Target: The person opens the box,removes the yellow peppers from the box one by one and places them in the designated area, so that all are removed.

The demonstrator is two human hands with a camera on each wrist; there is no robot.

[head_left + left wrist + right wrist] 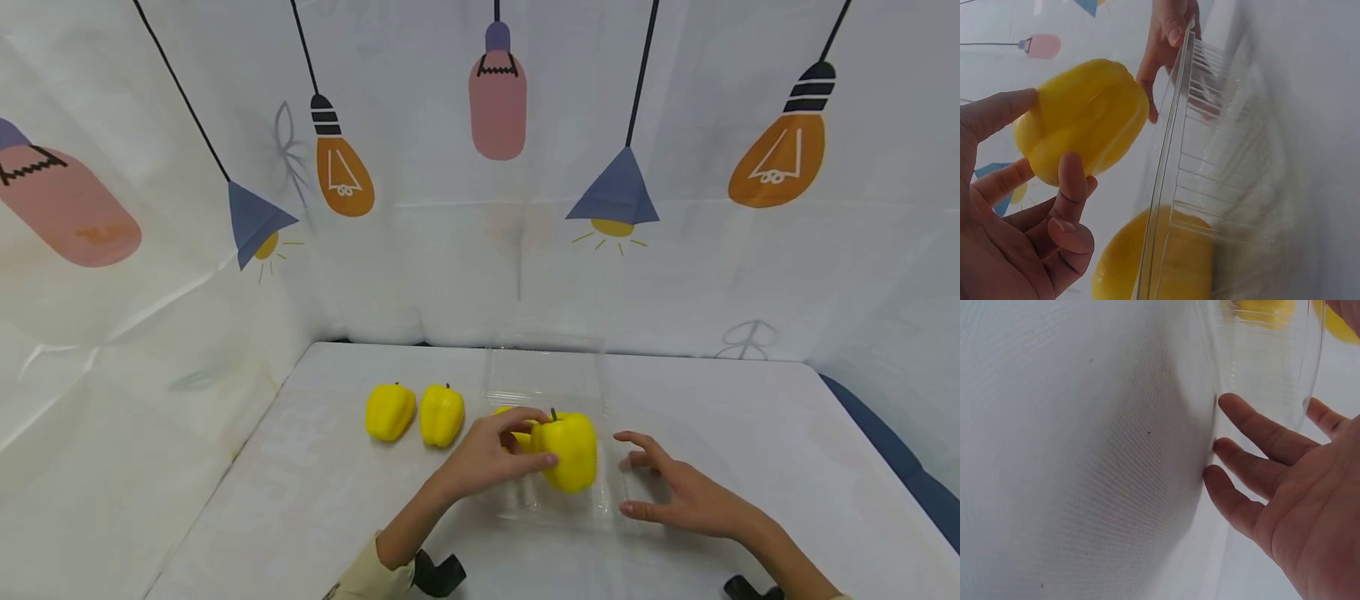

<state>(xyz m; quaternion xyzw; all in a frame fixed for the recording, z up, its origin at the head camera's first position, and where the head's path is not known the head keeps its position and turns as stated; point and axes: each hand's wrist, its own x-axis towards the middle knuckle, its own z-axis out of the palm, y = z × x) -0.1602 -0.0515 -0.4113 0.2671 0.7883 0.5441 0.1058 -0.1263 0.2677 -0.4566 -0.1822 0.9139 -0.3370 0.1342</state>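
My left hand pinches a yellow bell pepper between thumb and fingers. The pepper is above a clear plastic clamshell container whose lid lies folded back. Another yellow pepper sits inside the container, partly hidden behind the left hand in the head view. At the container's right side is my right hand, fingers spread and relaxed, holding nothing. In the right wrist view its fingertips are right at the container's clear wall.
Two more yellow peppers stand side by side on the white table, left of the container. Behind the table hangs a white sheet printed with lamps and bulbs. A dark blue object shows beyond the right edge.
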